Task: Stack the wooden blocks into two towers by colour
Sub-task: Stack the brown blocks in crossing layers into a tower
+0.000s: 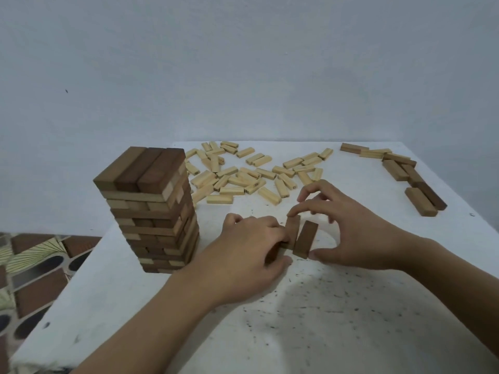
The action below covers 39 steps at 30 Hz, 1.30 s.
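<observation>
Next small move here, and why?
Probably close the gap: the right hand should slide the tilted brown block flush against the neighbouring block, next to the third block the left hand grips. The two splay apart at their far ends.

We face a plain wall (243, 63), pale grey-blue, with one small dark mark (66, 91) on its left part. In front of it stands a white table (351, 333), its far edge running level across our view and its left edge slanting toward us. The top is dotted with small dark specks and scratches, thickest in the near middle. Down to the left, past the table's edge, we see the floor (37, 268), patterned in brown patches, dark ovals and pale green pieces with fine lines. The light is soft and dim, leaving faint shadows on the table.
</observation>
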### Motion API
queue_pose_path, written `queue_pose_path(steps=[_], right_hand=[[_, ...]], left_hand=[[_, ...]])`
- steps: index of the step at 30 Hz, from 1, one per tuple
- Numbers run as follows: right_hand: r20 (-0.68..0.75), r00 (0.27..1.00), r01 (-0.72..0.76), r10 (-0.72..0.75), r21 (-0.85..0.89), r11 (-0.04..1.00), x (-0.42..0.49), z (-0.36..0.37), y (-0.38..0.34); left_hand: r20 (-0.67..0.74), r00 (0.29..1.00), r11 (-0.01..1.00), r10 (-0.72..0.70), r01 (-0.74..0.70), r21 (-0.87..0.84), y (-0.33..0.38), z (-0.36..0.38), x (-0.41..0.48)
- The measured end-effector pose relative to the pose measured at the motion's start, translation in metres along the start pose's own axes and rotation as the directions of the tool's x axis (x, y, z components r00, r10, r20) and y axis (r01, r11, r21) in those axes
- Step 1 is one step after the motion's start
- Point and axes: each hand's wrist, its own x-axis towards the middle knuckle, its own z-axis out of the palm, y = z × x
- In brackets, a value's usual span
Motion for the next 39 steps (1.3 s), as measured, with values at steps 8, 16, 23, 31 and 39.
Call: queue_pose_path(steps=[8, 16, 23, 31, 39], right_hand=[[0.006, 0.998, -0.063, 0.063, 0.165, 0.984, -0.002, 0.007, 0.021], [-0.074, 0.996, -0.045, 0.053, 0.099, 0.994, -0.004, 0.015, 0.014], [-0.008, 1.000, -0.021, 0.020, -0.027, 0.999, -0.006, 0.023, 0.001], [-0.002, 0.995, -0.103, 0.103, -0.079, 0.992, -0.005, 0.023, 0.002], [0.020, 0.954, -0.287, 0.299, -0.225, 0.931, -0.005, 0.015, 0.002]], left_hand=[[-0.169, 0.983, 0.965, -0.073, 0.027, -0.260, -0.003, 0.019, -0.009], [-0.166, 0.974, 0.936, -0.157, 0.093, -0.340, -0.004, 0.027, -0.010], [-0.064, 0.997, 0.916, -0.053, 0.024, -0.400, -0.004, 0.023, -0.014], [-0.080, 0.990, 0.918, -0.116, 0.076, -0.390, -0.006, 0.027, -0.012], [0.018, 0.964, 0.952, -0.267, 0.266, -0.149, -0.006, 0.036, -0.004]])
